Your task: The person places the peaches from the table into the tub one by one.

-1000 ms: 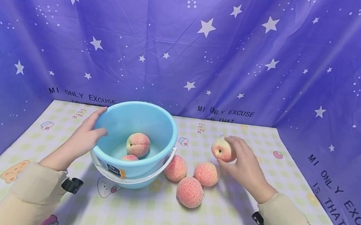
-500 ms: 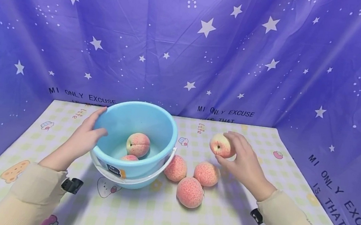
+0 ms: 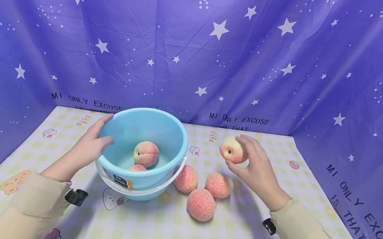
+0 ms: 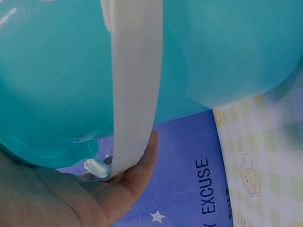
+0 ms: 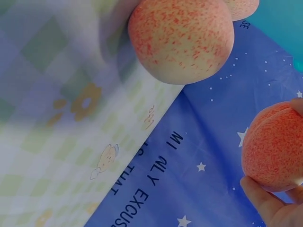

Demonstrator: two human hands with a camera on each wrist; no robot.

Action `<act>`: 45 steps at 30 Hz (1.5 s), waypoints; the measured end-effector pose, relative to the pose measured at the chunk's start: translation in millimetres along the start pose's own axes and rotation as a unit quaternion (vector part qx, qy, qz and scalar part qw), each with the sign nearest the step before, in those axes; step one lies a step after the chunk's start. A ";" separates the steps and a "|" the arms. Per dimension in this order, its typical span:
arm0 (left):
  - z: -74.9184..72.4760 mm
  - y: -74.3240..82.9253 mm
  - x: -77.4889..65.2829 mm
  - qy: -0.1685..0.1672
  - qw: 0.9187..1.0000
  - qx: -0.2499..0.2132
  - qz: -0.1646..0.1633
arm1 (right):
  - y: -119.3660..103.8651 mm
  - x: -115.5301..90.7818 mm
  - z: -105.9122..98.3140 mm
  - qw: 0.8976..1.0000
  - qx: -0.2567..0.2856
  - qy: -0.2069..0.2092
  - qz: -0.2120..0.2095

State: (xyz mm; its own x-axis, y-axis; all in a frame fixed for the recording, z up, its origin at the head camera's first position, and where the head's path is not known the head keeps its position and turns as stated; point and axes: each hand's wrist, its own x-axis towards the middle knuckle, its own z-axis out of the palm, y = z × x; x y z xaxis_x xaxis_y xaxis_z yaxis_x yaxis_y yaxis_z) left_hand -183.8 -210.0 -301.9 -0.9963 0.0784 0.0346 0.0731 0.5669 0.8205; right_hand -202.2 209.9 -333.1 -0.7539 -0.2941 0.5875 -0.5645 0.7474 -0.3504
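My left hand (image 3: pixel 92 142) grips the left rim of a light blue bucket (image 3: pixel 154 124), with the thumb hooked over the edge. In the left wrist view, its fingers lie by the end of the bucket's white handle (image 4: pixel 137 71). Inside the bucket lie a peach (image 3: pixel 146 154) and a second peach (image 3: pixel 137 167), partly hidden by the front wall. My right hand (image 3: pixel 258 172) holds a pale and pink peach (image 3: pixel 232 150) between thumb and fingers, raised above the table. Below it, three peaches sit clustered beside the bucket: one by its wall (image 3: pixel 185 179), one right (image 3: pixel 219 185), one in front (image 3: pixel 201 204).
A table with a checked, printed cloth (image 3: pixel 147 235) carries everything. Behind it and at both sides hangs a purple curtain (image 3: pixel 172 44) with white stars and lettering. The bucket's handle hangs down across its front.
My right hand has lifted the peach a little and moved it slightly left, towards the bucket. The left hand, the bucket and the other peaches stay where they were.
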 end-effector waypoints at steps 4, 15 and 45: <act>0.2 -1.0 0.4 0.000 1.000 -0.001 0.000 | -3.3 2.3 2.6 1.000 0.005 0.013 -0.007; 0.6 -2.7 1.6 0.002 1.000 -0.005 0.005 | -11.9 8.9 4.9 0.999 0.010 0.037 -0.033; 0.9 -2.9 2.2 0.001 1.000 -0.009 0.005 | -37.3 30.3 9.6 0.994 0.051 0.071 -0.068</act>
State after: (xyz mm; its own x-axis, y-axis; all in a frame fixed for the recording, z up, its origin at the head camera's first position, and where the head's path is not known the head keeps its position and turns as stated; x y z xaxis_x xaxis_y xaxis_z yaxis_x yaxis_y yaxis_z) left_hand -186.2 -210.8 -304.7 -0.9957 0.0820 0.0435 0.0816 0.5512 0.8304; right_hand -207.2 167.4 -309.2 -0.6170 -0.2960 0.7291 -0.6949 0.6398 -0.3284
